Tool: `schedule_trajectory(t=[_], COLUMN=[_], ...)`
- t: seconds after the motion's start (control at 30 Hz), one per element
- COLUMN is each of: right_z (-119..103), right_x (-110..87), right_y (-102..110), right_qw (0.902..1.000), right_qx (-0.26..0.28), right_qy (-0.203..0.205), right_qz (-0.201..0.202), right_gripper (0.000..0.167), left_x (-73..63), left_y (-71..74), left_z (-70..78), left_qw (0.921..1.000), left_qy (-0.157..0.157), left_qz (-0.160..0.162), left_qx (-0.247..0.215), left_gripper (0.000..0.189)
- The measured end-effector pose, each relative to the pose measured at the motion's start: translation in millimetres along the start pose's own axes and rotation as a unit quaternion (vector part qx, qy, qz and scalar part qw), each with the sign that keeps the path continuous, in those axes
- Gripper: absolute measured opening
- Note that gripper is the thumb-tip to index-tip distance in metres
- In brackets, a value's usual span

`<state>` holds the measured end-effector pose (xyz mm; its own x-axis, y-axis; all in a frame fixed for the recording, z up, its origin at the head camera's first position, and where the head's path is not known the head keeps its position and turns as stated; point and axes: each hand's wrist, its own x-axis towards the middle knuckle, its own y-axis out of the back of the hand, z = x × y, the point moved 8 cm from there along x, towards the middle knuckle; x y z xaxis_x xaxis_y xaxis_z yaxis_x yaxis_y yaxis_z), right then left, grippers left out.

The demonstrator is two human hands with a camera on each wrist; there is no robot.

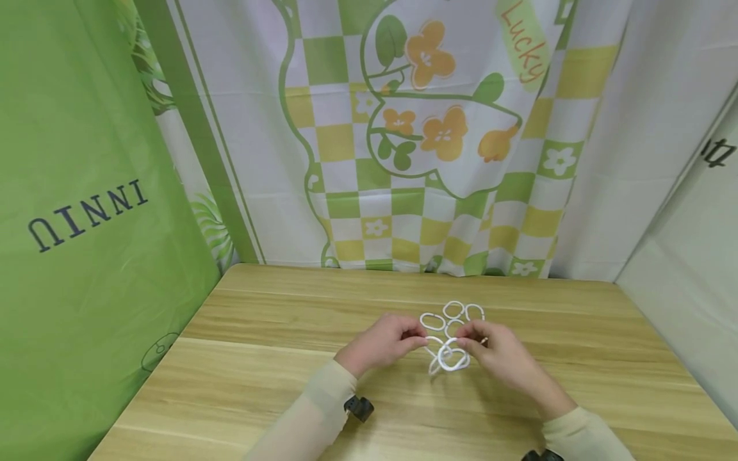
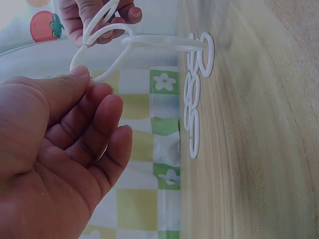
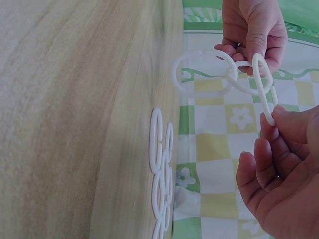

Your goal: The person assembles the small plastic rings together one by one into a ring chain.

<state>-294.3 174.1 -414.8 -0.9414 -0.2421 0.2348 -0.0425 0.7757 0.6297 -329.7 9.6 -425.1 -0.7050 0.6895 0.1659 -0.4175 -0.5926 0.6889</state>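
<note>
My left hand [image 1: 387, 342] pinches a white plastic ring [image 2: 113, 68] between thumb and forefinger, its other fingers loosely bent. From it hangs a second white ring [image 2: 162, 41], linked through and dangling over the table. Facing it, my right hand [image 1: 500, 353] pinches a slim white oval ring [image 3: 260, 92] by one end with thumb and fingertip. In the right wrist view this oval crosses the left hand's ring; I cannot tell whether the two are linked. Several more white oval rings [image 3: 153, 142] lie close together on the table, just beyond the hands.
The wood-grain table [image 1: 242, 378] spreads out on both sides of the hands. A patterned curtain [image 1: 340, 153] hangs along its back edge, a green cloth [image 1: 86, 307] on the left and a white cloth [image 1: 680, 256] on the right. A dark wrist camera [image 1: 359, 408] sits at the left cuff.
</note>
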Motion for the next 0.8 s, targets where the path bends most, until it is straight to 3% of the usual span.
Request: schedule_trajectory(t=[0.8], right_z=[0.0], right_x=[-2.5], right_y=[-6.0], right_qw=[0.9998], right_qx=[0.004], right_qy=[-0.021], right_qz=[-0.004], right_gripper=[0.005], left_x=[-1.4], left_y=[-1.1], left_z=[1.3], left_qw=[1.0000], left_qy=[-0.007], left_qz=[0.000], left_qx=[0.004], left_gripper=[0.010])
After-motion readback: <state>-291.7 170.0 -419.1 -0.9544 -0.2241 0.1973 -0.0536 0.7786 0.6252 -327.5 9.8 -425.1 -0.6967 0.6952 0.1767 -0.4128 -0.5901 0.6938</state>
